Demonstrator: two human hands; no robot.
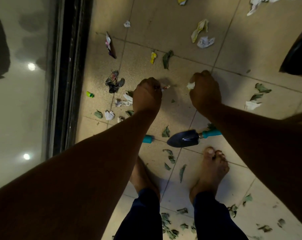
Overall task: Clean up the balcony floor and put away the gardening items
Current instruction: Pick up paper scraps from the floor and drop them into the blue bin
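Both arms reaching down over tiled balcony floor [190, 32], bare feet planted below. L hand [147, 94]: fingers curled, pinching a small scrap [165, 87] of paper/wrapper that sticks out to the R of the knuckles. R hand [204, 91]: fingers clenched round a whitish crumpled bit [190, 85], only its edge showing. Hands apart, roughly level, just above floor. Trowel [184, 138] w/ dark blade and teal handle lying flat on tiles between hands and feet, handle end running under R forearm; blade tip pointing L. Second teal handle [148, 139] poking out from under L forearm, rest hidden. Litter all round: black crumpled wrapper [114, 82] L of L hand, green cap-like item [90, 94] near door track [68, 75], white paper wads [123, 101], yellow scrap [153, 57], yellow-white wrapper [199, 29] further up. Dry green leaves [167, 58] scattered, thickest by the feet. Dark curved object [297, 56] at R edge, cannot tell what.
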